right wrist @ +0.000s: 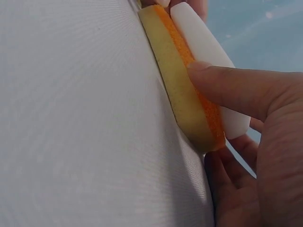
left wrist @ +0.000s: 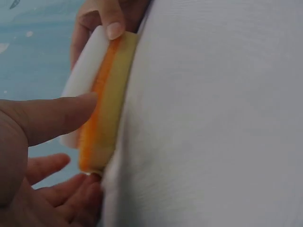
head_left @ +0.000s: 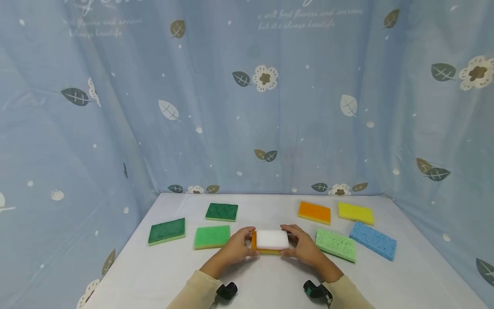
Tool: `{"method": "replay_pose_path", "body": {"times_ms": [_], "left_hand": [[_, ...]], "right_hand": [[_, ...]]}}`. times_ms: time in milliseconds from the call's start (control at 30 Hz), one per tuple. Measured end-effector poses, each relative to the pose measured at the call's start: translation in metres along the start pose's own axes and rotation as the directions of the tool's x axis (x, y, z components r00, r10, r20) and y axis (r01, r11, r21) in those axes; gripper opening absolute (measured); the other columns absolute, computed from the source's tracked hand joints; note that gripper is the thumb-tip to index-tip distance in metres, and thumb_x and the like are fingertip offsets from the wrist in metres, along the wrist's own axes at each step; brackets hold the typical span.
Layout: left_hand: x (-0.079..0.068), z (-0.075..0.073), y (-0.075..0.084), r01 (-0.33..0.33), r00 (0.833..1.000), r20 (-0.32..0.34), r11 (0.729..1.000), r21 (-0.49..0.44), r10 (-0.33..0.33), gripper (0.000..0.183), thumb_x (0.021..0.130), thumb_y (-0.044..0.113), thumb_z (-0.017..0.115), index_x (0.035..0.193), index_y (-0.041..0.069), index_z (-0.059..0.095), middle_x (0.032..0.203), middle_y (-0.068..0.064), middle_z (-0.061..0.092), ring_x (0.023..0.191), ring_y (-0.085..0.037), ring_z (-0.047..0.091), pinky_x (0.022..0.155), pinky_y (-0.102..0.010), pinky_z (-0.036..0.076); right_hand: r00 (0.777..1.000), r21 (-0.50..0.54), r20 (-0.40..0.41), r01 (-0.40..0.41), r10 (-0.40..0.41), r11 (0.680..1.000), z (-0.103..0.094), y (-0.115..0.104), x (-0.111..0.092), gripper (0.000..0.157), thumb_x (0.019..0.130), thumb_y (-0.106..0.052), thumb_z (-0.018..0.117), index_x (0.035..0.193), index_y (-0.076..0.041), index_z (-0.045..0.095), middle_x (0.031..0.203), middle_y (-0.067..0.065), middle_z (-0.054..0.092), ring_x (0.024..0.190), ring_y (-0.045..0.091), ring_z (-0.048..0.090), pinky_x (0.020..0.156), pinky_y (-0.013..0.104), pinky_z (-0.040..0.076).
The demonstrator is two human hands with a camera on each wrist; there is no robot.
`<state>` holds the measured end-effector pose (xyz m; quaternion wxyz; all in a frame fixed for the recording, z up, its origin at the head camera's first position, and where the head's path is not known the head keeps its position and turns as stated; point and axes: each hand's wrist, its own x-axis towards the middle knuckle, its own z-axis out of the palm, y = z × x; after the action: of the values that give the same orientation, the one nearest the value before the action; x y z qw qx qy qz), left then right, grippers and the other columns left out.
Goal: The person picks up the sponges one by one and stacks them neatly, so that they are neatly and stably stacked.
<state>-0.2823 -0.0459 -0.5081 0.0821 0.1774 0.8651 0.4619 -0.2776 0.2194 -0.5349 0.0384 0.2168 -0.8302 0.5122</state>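
"What is worn?"

"On the left, a plain cream sleeve [head_left: 196, 291] is seen; on the right, a matching pale sleeve [head_left: 347, 294]. The left hand [head_left: 236, 248] and right hand [head_left: 304, 248] are left bare."

"Is anything else attached?"

"Beside the left sleeve's end, a rounded black device [head_left: 227, 291] is mounted; beside the right, a similar black unit [head_left: 317, 292] is marked with a small green patch [head_left: 308, 291]."
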Motion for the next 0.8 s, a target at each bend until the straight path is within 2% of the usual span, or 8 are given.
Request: {"method": "replay_pose_path", "body": {"times_ms": [167, 400, 500, 633, 800], "left_hand": [[-0.006, -0.011, 0.002, -0.009, 0.997, 0.073, 0.999, -0.038, 0.012, 0.084, 0.075, 0.008, 0.085, 0.145, 0.000, 0.040, 0.129, -0.020, 0.054, 0.112, -0.036, 0.056, 0.094, -0.050, 0.047], [-0.013, -0.031, -0.001, -0.072, 0.995, 0.070, 0.997, 0.018, 0.071, 0.078, 0.080, 0.008, 0.080, 0.146, 0.002, 0.040, 0.140, -0.015, 0.048, 0.117, -0.033, 0.055, 0.094, -0.048, 0.047], [-0.014, -0.044, -0.004, -0.130, 0.991, 0.048, 0.987, 0.096, 0.126, 0.073, 0.082, 0.006, 0.078, 0.145, 0.001, 0.041, 0.137, -0.017, 0.051, 0.116, -0.034, 0.055, 0.093, -0.048, 0.048], [-0.013, -0.062, -0.010, -0.162, 0.986, -0.004, 0.959, 0.232, 0.168, 0.069, 0.082, 0.006, 0.078, 0.143, 0.000, 0.045, 0.130, -0.015, 0.057, 0.114, -0.033, 0.056, 0.089, -0.047, 0.049], [-0.014, -0.085, -0.021, -0.108, 0.990, -0.050, 0.937, 0.332, 0.132, 0.070, 0.079, 0.012, 0.082, 0.141, 0.002, 0.050, 0.134, -0.015, 0.055, 0.120, -0.035, 0.052, 0.093, -0.051, 0.046]], "right_hand": [[1.000, -0.010, -0.002, -0.031, 0.031, 0.999, 0.003, 0.001, 0.000, 0.080, 0.067, -0.010, 0.090, 0.138, -0.004, 0.053, 0.134, 0.012, 0.052, 0.124, 0.031, 0.050, 0.105, 0.043, 0.036], [1.000, -0.009, 0.007, -0.023, 0.023, 1.000, 0.008, -0.005, -0.001, 0.080, 0.067, 0.005, 0.085, 0.139, 0.004, 0.048, 0.136, 0.021, 0.048, 0.123, 0.039, 0.049, 0.104, 0.049, 0.035], [0.999, -0.023, 0.000, -0.034, 0.034, 0.999, 0.008, -0.004, 0.000, 0.080, 0.067, 0.005, 0.086, 0.139, 0.001, 0.049, 0.135, 0.017, 0.049, 0.122, 0.036, 0.050, 0.103, 0.048, 0.037], [0.998, -0.028, -0.035, -0.045, 0.044, 0.999, 0.007, -0.002, 0.000, 0.080, 0.065, 0.001, 0.089, 0.137, -0.004, 0.054, 0.131, 0.008, 0.053, 0.121, 0.029, 0.052, 0.103, 0.043, 0.039], [0.998, -0.011, -0.059, -0.029, 0.028, 1.000, 0.005, -0.003, -0.001, 0.080, 0.064, -0.002, 0.090, 0.135, -0.004, 0.055, 0.129, 0.008, 0.054, 0.118, 0.029, 0.053, 0.102, 0.044, 0.040]]}}
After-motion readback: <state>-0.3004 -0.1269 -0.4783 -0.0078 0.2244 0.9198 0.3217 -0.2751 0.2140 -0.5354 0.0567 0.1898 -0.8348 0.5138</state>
